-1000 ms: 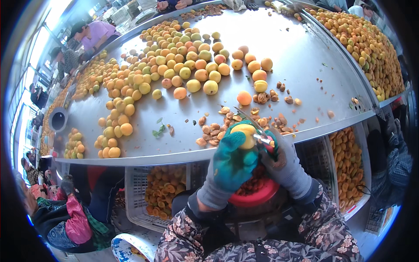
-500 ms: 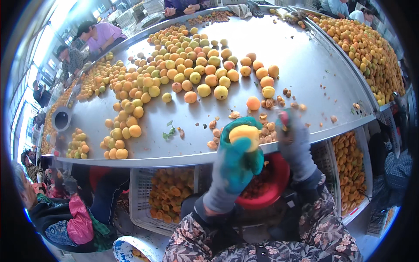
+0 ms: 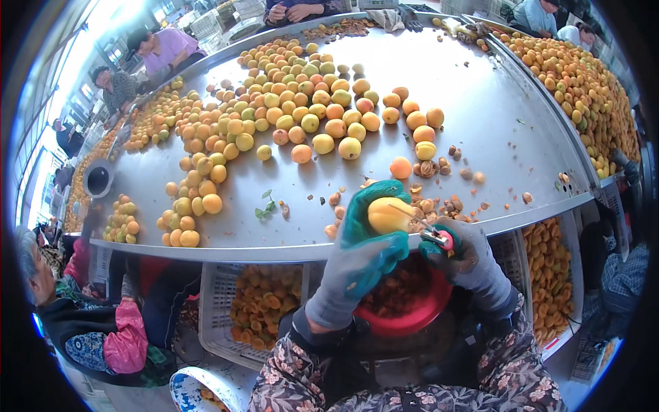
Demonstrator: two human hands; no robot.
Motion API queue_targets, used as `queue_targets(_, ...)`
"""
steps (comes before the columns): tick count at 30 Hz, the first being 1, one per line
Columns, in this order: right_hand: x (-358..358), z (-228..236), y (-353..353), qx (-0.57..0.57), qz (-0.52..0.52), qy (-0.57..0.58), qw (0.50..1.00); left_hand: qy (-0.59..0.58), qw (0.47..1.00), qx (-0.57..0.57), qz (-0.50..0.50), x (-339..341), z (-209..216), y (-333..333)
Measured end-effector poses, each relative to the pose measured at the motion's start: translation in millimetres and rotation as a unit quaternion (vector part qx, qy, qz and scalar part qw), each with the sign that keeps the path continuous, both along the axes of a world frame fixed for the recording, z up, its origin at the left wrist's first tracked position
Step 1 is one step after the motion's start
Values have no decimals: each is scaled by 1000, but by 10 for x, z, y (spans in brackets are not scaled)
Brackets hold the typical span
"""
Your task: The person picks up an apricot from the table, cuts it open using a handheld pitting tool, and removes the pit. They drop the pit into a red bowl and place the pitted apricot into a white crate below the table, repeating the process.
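My left hand, in a grey glove with a green coated palm, is closed around a yellow apricot above the table's near edge. In the matching glove, my right hand grips a small tool with a red handle and thin metal tips. These tips point left and reach the apricot's right side; whether they have entered the flesh I cannot tell. Below both hands is a red basin holding dark reddish-brown pieces. Apricot stones and scraps lie on the metal just beyond my hands.
Whole apricots spread over the metal table, with a large heap at right. Crates of halved apricots stand below the near edge. A white bucket is at lower left. Other people sit around the table.
My right hand has come left and down, bringing the tool to the apricot. The left hand still holds the apricot, now turned to show more of it.
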State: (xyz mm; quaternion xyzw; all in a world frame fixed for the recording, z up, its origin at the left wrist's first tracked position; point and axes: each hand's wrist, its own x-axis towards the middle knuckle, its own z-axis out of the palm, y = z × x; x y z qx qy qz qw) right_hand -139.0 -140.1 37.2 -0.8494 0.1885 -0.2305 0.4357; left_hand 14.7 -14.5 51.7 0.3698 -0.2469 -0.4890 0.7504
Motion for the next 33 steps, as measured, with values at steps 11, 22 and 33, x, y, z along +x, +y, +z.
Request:
queue_targets(11,-193,-174,-29,-97,-9,68,993,14,998,42,-33,45,-63,12)
queue_targets(22,-83,-178,125,-41,39,143,988,-170,982,80,-26,202,-21,96)
queue_targets(33,-184,-219,177,-172,-81,19,982,-640,741,50,198,64,-35,-18)
